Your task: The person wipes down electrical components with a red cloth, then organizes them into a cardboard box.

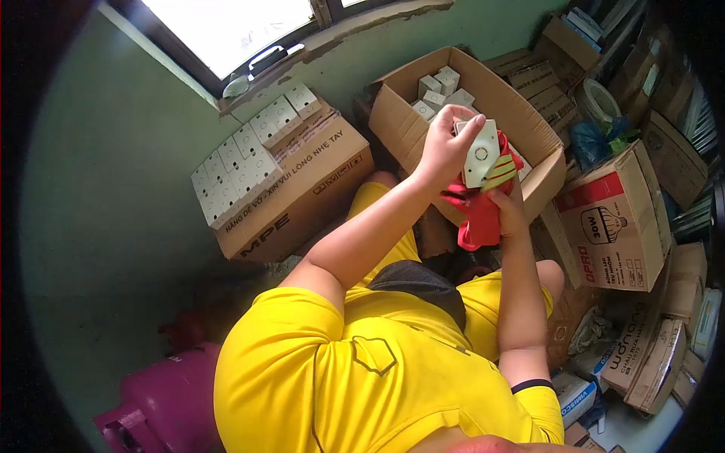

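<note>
My left hand (447,147) is closed on the upper edge of a white rectangular box (480,155), its thumb lying on the near side. The box's flat face shows a round mark in the middle and small dark holes. My right hand (507,214) is closed round a bunched red cloth (479,223) with yellow-green stripes, pressed against the box's right and lower edges. Some of the right fingers are hidden behind the cloth. Both hands are above the near side of an open carton (545,177), inside which several similar white boxes (445,92) sit.
Rows of white boxes (240,167) stand on a closed MPE carton (302,208) at left, below the window. Stacked cartons (615,219) crowd the right side. A purple gas cylinder (170,392) stands at lower left.
</note>
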Available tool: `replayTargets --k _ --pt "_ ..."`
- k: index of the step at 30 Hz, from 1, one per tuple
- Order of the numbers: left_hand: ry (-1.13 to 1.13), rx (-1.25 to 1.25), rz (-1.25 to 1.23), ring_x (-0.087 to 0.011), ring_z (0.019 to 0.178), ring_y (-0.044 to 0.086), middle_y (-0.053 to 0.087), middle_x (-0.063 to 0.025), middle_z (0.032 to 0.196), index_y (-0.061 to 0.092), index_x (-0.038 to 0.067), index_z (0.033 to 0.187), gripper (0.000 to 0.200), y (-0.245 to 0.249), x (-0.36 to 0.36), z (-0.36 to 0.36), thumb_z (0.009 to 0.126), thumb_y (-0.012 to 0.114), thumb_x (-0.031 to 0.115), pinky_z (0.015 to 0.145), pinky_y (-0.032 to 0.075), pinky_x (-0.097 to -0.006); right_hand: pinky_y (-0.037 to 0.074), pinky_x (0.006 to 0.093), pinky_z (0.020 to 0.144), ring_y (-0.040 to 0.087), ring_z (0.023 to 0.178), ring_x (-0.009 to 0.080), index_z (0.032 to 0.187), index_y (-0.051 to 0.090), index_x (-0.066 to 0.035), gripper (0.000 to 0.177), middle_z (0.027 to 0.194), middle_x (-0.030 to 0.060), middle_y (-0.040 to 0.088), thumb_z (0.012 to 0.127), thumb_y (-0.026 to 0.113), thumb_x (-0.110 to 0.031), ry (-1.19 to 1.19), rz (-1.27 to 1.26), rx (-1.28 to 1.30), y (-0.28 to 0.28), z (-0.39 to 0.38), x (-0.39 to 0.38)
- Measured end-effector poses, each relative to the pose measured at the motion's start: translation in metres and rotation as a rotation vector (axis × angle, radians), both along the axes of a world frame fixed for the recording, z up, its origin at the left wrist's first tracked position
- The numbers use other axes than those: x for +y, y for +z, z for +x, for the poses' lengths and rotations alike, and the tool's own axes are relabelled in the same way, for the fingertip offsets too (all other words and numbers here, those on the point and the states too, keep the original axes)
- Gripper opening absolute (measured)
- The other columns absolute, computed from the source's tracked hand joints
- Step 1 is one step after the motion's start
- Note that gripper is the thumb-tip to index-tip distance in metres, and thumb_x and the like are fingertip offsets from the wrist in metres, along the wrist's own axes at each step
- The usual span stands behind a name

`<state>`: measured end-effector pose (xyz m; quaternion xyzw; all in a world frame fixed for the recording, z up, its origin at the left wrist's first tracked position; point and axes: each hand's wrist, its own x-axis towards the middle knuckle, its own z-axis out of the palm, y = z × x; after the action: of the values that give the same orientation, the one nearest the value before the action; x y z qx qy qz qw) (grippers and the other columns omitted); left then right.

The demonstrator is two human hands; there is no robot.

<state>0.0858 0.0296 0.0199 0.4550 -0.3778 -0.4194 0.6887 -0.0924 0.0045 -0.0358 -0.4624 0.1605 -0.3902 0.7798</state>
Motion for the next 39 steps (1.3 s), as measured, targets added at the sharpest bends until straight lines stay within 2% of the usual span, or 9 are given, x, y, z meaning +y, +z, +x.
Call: replayTargets --k 3,4,8,12,21,30,32,34,39 --pt "0.214 -0.620 -0.062 -0.0243 0.099 0.062 0.059 -0.0159 0.112 0.042 0.004 0.132 0.058 -0.016 0.007 -0.009 0.087 0.074 0.019 0.086 0.052 -0.0370 0.048 0.0379 0.103 0.056 0.122 0.0240 0.148 0.031 -0.008 0.086 0.137 0.0087 0.051 0.076 0.078 -0.005 -0.103 0.020 0.055 0.004 0.009 0.001" --pt "0.166 -0.683 -0.056 -0.0284 0.112 0.055 0.050 -0.0190 0.125 0.025 0.008 0.147 0.084 -0.014 0.016 -0.011 0.081 0.076 0.017 0.098 0.046 -0.0402 0.050 0.0380 0.101 0.056 0.122 0.0239 0.147 0.033 -0.008 0.084 0.135 0.0085 0.053 0.076 0.076 0.000 -0.115 0.075 0.033 0.004 0.009 0.000" --pt "-0.042 -0.412 -0.087 -0.0336 0.126 0.045 0.038 -0.0232 0.137 0.020 0.010 0.152 0.100 -0.021 0.021 0.001 0.073 0.081 0.017 0.106 0.040 -0.0410 0.051 0.0354 0.097 0.057 0.118 0.0212 0.144 0.037 -0.008 0.081 0.132 0.0084 0.054 0.075 0.078 0.001 -0.208 -0.009 0.082 0.001 0.017 0.004" --pt "0.055 -0.652 -0.082 -0.0341 0.127 0.044 0.038 -0.0220 0.140 0.024 0.013 0.151 0.100 -0.015 0.029 0.014 0.071 0.084 0.019 0.107 0.040 -0.0420 0.053 0.0339 0.093 0.059 0.110 0.0175 0.137 0.043 -0.008 0.074 0.122 0.0062 0.058 0.074 0.081 -0.002 -0.217 -0.102 0.132 -0.004 0.020 0.009" --pt "-0.250 -0.003 0.219 -0.0289 0.127 0.047 0.042 -0.0198 0.140 0.016 0.009 0.155 0.111 -0.014 0.044 0.017 0.073 0.088 0.027 0.104 0.042 -0.0388 0.052 0.0304 0.090 0.060 0.104 0.0136 0.119 0.056 -0.004 0.050 0.112 0.0040 0.062 0.075 0.080 0.000 -0.307 -0.394 0.247 0.003 0.015 0.007" --pt "-0.044 -1.127 0.259 -0.0369 0.130 0.045 0.041 -0.0204 0.143 0.036 0.009 0.148 0.105 0.005 0.064 0.072 0.059 0.088 0.029 0.108 0.042 -0.0445 0.049 0.0305 0.094 0.060 0.106 0.0133 0.122 0.057 -0.004 0.047 0.114 0.0039 0.064 0.080 0.079 -0.003 -0.326 -0.477 0.269 0.008 -0.004 0.003" --pt "0.067 -1.637 0.527 -0.0336 0.134 0.040 0.046 -0.0146 0.143 0.037 0.013 0.149 0.111 0.018 0.078 0.098 0.056 0.089 0.045 0.115 0.025 -0.0522 0.050 0.0308 0.094 0.061 0.106 0.0143 0.121 0.057 -0.004 0.044 0.113 0.0042 0.065 0.082 0.077 -0.002 -0.390 -0.422 0.250 0.009 -0.008 0.001" --pt "0.172 -1.653 0.696 -0.0323 0.139 0.035 0.045 -0.0122 0.145 0.037 0.016 0.149 0.110 0.003 0.093 0.140 0.057 0.088 0.046 0.117 0.011 -0.0620 0.050 0.0312 0.094 0.061 0.106 0.0147 0.122 0.057 -0.004 0.044 0.113 0.0043 0.064 0.082 0.077 -0.002 -0.422 -0.435 0.270 0.007 -0.018 -0.003" --pt "0.293 -1.617 1.074 -0.0322 0.145 0.028 0.044 -0.0098 0.151 0.032 0.016 0.153 0.112 -0.006 0.138 0.215 0.058 0.083 0.045 0.118 0.001 -0.0650 0.049 0.0323 0.095 0.060 0.108 0.0163 0.124 0.056 -0.003 0.047 0.117 0.0061 0.063 0.083 0.077 -0.003 -0.553 -0.439 0.331 0.003 -0.037 -0.007"
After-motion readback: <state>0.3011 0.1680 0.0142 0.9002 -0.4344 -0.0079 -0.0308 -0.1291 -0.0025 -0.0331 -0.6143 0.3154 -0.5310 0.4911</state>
